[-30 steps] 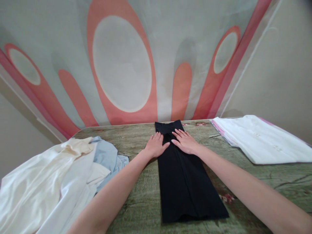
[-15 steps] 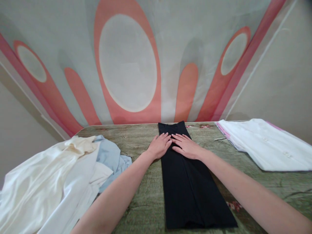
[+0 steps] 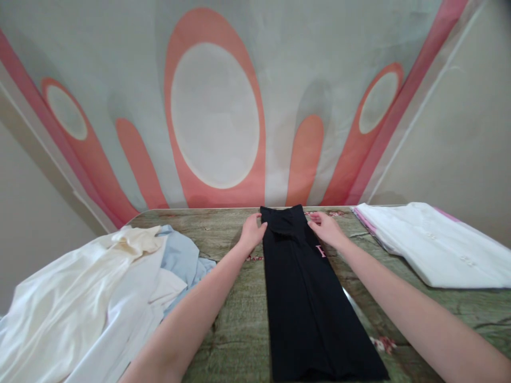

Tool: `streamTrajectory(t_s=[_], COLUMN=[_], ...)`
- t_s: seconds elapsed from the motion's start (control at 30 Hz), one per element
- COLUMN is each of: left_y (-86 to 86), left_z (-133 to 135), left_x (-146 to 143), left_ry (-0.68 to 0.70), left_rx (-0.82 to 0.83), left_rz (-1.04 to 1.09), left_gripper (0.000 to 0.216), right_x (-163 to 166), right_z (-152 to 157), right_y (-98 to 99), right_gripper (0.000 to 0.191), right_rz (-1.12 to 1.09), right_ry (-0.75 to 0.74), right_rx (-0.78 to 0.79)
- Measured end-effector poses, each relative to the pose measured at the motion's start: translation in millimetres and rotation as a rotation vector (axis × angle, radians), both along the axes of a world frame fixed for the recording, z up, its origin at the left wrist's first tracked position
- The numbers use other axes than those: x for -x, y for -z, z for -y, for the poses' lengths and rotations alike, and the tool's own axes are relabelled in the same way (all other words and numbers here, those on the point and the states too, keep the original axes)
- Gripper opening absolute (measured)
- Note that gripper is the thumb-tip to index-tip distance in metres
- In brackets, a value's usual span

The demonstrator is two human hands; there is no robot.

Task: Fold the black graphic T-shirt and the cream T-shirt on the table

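Observation:
A long black garment (image 3: 305, 298) lies folded lengthwise down the middle of the green wood-patterned table (image 3: 227, 319). My left hand (image 3: 252, 233) grips its far left corner, fingers curled over the edge. My right hand (image 3: 328, 229) pinches the far right corner in the same way. A small pink mark shows on the black cloth beside my right wrist.
A heap of white, cream and light blue clothes (image 3: 99, 287) covers the table's left side. A folded white garment (image 3: 435, 242) lies at the right on a pink-edged sheet. A wall hanging with red and white ovals (image 3: 215, 111) rises behind the table's far edge.
Both hands lay flat together on the middle of the garment's far end. They have slid apart to its two far corners and closed on the cloth.

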State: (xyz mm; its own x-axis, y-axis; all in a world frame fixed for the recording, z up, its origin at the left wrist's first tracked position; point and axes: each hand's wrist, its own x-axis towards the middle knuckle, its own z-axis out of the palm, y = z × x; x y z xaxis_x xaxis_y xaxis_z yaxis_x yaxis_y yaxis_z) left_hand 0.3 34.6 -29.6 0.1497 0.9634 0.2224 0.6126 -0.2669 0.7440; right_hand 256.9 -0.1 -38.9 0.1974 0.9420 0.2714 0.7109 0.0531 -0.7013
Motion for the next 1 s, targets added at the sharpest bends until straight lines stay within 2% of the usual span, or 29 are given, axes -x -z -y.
streamTrajectory(t_s=[0.13, 0.27, 0.43, 0.63, 0.73, 0.8, 0.9, 1.0], left_y=[-2.9, -3.6, -3.7, -1.7, -3.7, -9.2, -23.7, -39.8], left_z=[-38.4, -62.6, -81.1, -85.9, -64.3, -34.1, 33.4, 107.3], left_x=[-8.5, -20.1, -23.4, -21.5, -21.1, -17.5, -4.7, 12.8], left_ry=[-0.089, -0.111, -0.104, -0.065, 0.013, 0.104, 0.331, 0.574], left_rx=[0.128, 0.202, 0.130, 0.044, -0.045, -0.191, -0.314, -0.217], left_rz=[0.069, 0.092, 0.089, 0.075, 0.010, -0.110, -0.200, -0.267], left_gripper=[0.051, 0.058, 0.065, 0.052, 0.052, 0.050, 0.037, 0.016], right_x=[0.5, 9.0, 14.1, 19.0, 20.5, 20.5, 22.4, 32.7], right_z=[-31.5, -60.1, -85.8, -91.2, -84.6, -77.2, -54.3, -6.1], right_y=[1.2, 4.6, 12.7, 18.4, 17.9, 15.4, 8.3, -3.9], right_gripper=[0.040, 0.046, 0.050, 0.045, 0.040, 0.037, 0.035, 0.031], right_rz=[-0.026, -0.024, -0.014, 0.007, 0.018, 0.049, 0.150, 0.184], right_ry=[0.066, 0.100, 0.150, 0.180, 0.165, 0.152, 0.124, -0.030], right_rx=[0.064, 0.096, 0.043, -0.062, -0.080, -0.099, -0.162, -0.199])
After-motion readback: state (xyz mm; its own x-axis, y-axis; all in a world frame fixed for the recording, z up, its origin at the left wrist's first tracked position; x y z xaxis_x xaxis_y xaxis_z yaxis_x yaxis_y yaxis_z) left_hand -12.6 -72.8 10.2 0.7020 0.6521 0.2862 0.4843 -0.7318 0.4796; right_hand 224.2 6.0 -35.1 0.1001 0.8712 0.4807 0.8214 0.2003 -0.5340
